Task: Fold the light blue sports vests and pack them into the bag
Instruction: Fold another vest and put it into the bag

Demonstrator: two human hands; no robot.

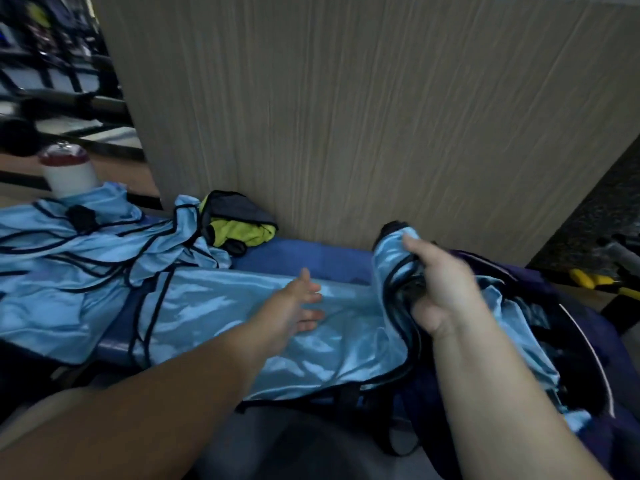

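Blue bench: left hand flat on spread vest; right hand grips bunched vest.

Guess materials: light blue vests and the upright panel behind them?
The light blue vests: probably satin-type synthetic, glossy; bright sheen streaks, limp folds, dark piping. The panel: looks like matte wood-grain laminate, fine vertical streaks; could be real veneer.

Light blue vests with black trim, dark navy bag, yellow-green garment.

shiny light blue vests lie crumpled beside dark bag.
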